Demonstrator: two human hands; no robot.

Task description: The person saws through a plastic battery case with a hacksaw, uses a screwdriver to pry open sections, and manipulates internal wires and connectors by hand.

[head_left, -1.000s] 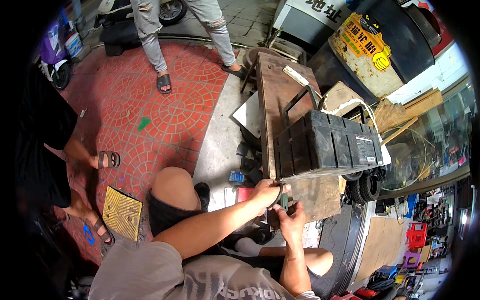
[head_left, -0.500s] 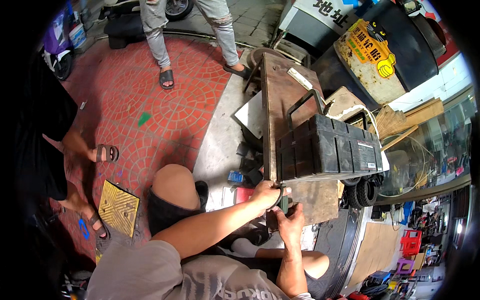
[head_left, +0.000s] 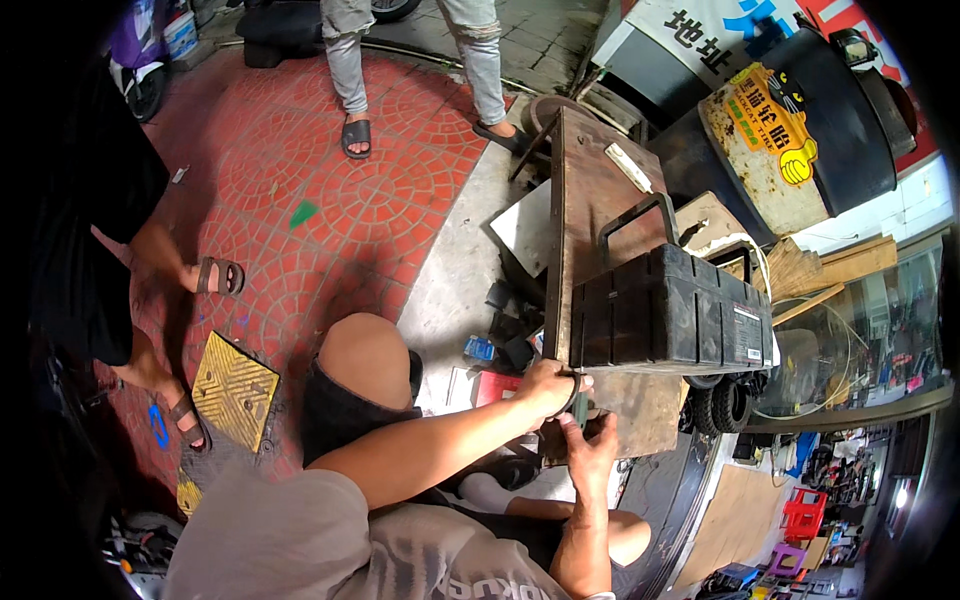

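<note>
My left hand (head_left: 546,390) is closed round a thin black curved piece (head_left: 571,392), at the near edge of a wooden bench. Just beside it, my right hand (head_left: 592,450) pinches the lower end of a small dark green block (head_left: 580,408) between thumb and fingers. The block and the curved piece meet or overlap; the fingers partly hide them, and I cannot tell whether they are joined. Right above my hands, a large black toolbox (head_left: 670,315) with raised handles rests on the brown bench (head_left: 600,165).
Left of the bench, small black parts (head_left: 512,350) and a blue packet (head_left: 480,348) lie low down. Small black tyres (head_left: 722,405) sit beyond the toolbox. A person in ripped jeans (head_left: 345,75) stands ahead; another person's sandalled foot (head_left: 215,275) is at left, near a yellow ramp plate (head_left: 235,390).
The view has shifted a little, so the scene sits further right and lower. Both hands keep their hold near the bench edge, with only slight finger movement.
</note>
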